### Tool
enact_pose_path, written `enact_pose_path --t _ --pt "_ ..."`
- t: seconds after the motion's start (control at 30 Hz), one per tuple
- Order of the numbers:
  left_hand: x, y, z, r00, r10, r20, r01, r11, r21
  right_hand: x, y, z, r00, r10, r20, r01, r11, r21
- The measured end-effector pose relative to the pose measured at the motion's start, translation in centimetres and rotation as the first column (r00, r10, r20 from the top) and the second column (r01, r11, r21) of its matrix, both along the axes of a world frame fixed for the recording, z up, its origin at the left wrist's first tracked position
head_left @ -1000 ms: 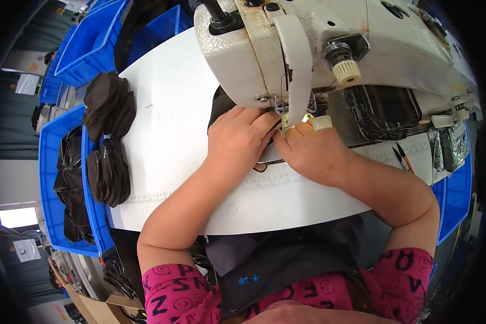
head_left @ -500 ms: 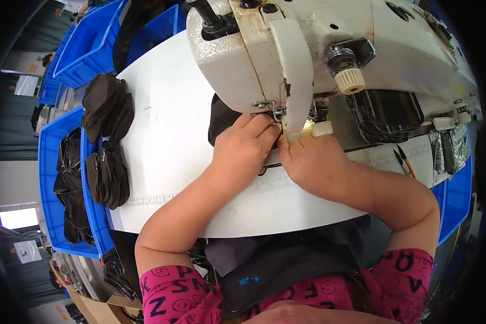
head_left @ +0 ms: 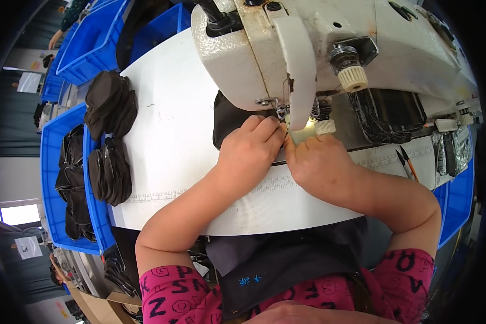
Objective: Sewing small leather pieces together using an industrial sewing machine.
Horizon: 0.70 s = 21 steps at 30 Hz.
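A white sewing machine [head_left: 243, 59] stands over the white table, its lamp lit beside the needle area. Beneath its head lies a black fabric piece [head_left: 224, 120], partly hidden by the machine and my fingers. My left hand [head_left: 252, 148] is closed on the fabric's near edge, fingertips right at the presser foot [head_left: 282, 110]. Close against it, my right hand [head_left: 319, 162] has its fingers curled in a pinch at the same edge. Just what lies between the two sets of fingertips is hidden.
Stacked black fabric pieces [head_left: 391, 114] lie right of the needle. Black pouches [head_left: 111, 105] sit at the table's left edge, by a blue bin [head_left: 49, 178] holding more. A pair of pointed tools [head_left: 407, 162] and a ruler strip [head_left: 156, 195] are on the table.
A small dark loop below my left hand is no longer visible. Both hands stay at the needle, nearly unmoved. Another person's arm has appeared at the far upper left. The whole view has shifted slightly.
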<state>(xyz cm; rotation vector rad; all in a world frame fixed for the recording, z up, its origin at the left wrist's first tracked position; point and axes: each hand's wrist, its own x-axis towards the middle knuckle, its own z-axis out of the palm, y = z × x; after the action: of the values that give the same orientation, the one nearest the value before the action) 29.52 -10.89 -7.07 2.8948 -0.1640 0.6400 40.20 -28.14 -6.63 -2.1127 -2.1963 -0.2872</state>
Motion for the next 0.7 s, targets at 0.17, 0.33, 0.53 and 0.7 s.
enact_pose_path --t 0.17,0.33,0.53,0.7 --pt "0.3 0.0 0.0 0.999 -0.028 0.042 0.026 0.998 0.059 0.0 0.1 -0.1 1.000 0.003 0.004 -0.003 0.999 0.033" --pt "0.7 0.4 -0.1 0.999 -0.009 0.043 0.006 0.998 0.060 0.3 0.5 -0.2 0.998 -0.051 0.028 0.049 0.997 0.051" --pt "0.2 0.7 0.3 1.000 -0.008 0.030 0.008 1.000 0.000 0.2 0.5 -0.2 0.996 -0.090 -0.029 0.092 0.992 0.084" --pt "-0.3 1.4 1.1 0.998 -0.057 -0.024 0.056 0.998 -0.009 0.5 0.3 -0.3 0.995 -0.022 -0.097 0.032 0.994 0.104"
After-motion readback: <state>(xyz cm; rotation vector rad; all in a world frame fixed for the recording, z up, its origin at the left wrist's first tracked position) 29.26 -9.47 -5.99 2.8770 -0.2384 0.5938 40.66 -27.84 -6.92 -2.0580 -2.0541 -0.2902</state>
